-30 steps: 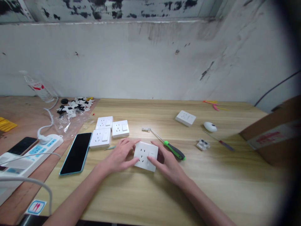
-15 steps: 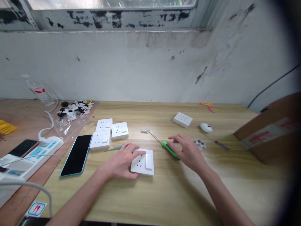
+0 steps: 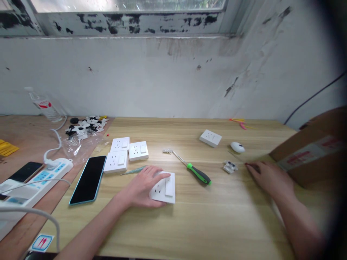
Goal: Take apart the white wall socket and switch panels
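My left hand (image 3: 148,186) grips a white wall socket with a rocker switch (image 3: 165,188), thumb across its top and fingers along its left side. On the right, my right hand (image 3: 271,180) is closed over the handle of a small screwdriver (image 3: 238,157); its thin shaft points to the upper left and its handle is hidden under the fingers. Between the hands lies a green and black screwdriver (image 3: 199,174), its tip beside a small clear and metal part (image 3: 167,151). A small white and metal piece (image 3: 230,167) rests left of my right hand.
Three white sockets (image 3: 116,161) are grouped at the left, near a phone (image 3: 88,180) and teal tweezers (image 3: 134,170). Another white socket (image 3: 210,138) and a white oval object (image 3: 237,147) lie farther back. A cardboard box (image 3: 306,162) borders the right; a power strip (image 3: 40,180) the left.
My right hand has moved right, from beside the green screwdriver to the small screwdriver, and closed on it. The socket under my left hand has shifted and tilted slightly.
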`<state>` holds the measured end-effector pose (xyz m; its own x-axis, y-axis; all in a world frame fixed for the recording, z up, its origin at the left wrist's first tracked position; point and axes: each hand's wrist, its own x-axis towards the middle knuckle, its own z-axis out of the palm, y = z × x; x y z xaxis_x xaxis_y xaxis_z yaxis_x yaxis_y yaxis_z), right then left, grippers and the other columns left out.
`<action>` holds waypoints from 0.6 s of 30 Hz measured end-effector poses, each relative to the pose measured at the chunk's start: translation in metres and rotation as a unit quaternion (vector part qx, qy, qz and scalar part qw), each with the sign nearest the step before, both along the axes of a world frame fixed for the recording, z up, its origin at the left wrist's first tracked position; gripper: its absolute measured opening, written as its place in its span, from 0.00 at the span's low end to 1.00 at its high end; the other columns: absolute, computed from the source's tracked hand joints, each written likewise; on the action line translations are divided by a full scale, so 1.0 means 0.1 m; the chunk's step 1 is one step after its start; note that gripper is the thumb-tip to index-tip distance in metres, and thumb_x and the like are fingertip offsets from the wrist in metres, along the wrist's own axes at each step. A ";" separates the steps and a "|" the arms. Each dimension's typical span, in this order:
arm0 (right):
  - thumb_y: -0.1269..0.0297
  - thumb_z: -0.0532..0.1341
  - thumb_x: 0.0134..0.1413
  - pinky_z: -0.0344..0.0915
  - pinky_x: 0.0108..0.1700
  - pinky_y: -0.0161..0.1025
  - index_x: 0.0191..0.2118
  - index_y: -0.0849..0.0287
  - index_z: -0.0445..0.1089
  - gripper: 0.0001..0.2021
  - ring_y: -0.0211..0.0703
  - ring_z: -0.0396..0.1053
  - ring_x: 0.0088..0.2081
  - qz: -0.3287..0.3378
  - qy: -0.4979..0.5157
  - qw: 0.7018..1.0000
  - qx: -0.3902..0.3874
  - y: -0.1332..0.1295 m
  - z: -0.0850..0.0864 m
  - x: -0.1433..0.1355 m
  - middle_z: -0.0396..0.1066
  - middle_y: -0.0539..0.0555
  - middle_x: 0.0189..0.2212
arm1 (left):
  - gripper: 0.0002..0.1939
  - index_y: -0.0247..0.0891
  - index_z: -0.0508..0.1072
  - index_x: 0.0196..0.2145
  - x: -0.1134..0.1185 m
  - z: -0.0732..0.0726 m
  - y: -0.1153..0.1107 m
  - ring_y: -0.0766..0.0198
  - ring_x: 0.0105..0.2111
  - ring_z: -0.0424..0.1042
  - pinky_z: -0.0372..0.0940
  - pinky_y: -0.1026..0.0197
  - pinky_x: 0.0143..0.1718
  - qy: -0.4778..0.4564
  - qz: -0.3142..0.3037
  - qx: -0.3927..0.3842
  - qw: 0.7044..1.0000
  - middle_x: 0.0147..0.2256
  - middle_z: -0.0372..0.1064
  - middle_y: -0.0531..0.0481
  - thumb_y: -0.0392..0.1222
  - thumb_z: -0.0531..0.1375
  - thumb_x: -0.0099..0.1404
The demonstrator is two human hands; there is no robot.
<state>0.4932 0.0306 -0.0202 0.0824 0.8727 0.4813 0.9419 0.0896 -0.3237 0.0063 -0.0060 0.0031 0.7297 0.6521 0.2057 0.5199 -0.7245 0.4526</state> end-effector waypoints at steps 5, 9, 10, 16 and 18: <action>0.48 0.54 0.57 0.61 0.26 0.48 0.35 0.50 0.67 0.12 0.54 0.69 0.27 -0.057 0.014 0.998 -0.011 -0.17 0.07 -0.19 0.71 0.61 0.27 | 0.44 0.43 0.54 0.60 -0.06 0.04 0.01 0.49 0.54 0.60 0.60 0.46 0.54 -0.112 -0.001 -0.068 0.991 0.54 0.57 0.41 0.40 0.65 0.46; 0.58 0.53 0.62 0.67 0.39 0.42 0.44 0.50 0.64 0.08 0.48 0.72 0.38 0.075 0.110 0.991 0.019 -0.49 0.32 -0.95 0.72 0.59 0.38 | 0.49 0.41 0.50 0.62 -0.07 0.04 0.02 0.46 0.56 0.58 0.57 0.45 0.58 -0.138 0.002 -0.086 0.987 0.56 0.55 0.40 0.37 0.65 0.43; 0.61 0.53 0.62 0.68 0.38 0.42 0.44 0.51 0.64 0.07 0.48 0.72 0.38 0.128 0.097 0.987 0.015 -0.57 0.38 -1.19 0.72 0.58 0.37 | 0.49 0.41 0.49 0.62 -0.07 0.04 0.02 0.46 0.57 0.57 0.56 0.44 0.58 -0.134 0.003 -0.089 0.987 0.57 0.54 0.40 0.36 0.65 0.43; 0.69 0.53 0.62 0.66 0.33 0.37 0.50 0.54 0.66 0.12 0.42 0.72 0.34 0.298 0.035 0.954 -0.012 -0.83 0.44 -2.03 0.72 0.57 0.37 | 0.51 0.42 0.46 0.64 -0.12 0.02 0.02 0.44 0.58 0.55 0.55 0.42 0.59 -0.118 0.013 -0.097 0.988 0.59 0.52 0.39 0.37 0.65 0.45; 0.69 0.53 0.62 0.66 0.31 0.36 0.50 0.54 0.67 0.13 0.42 0.72 0.33 0.295 0.037 0.955 -0.018 -0.82 0.40 -2.06 0.72 0.57 0.36 | 0.52 0.42 0.45 0.65 -0.13 0.01 0.03 0.43 0.58 0.55 0.56 0.41 0.58 -0.120 0.015 -0.098 0.988 0.59 0.52 0.39 0.37 0.65 0.45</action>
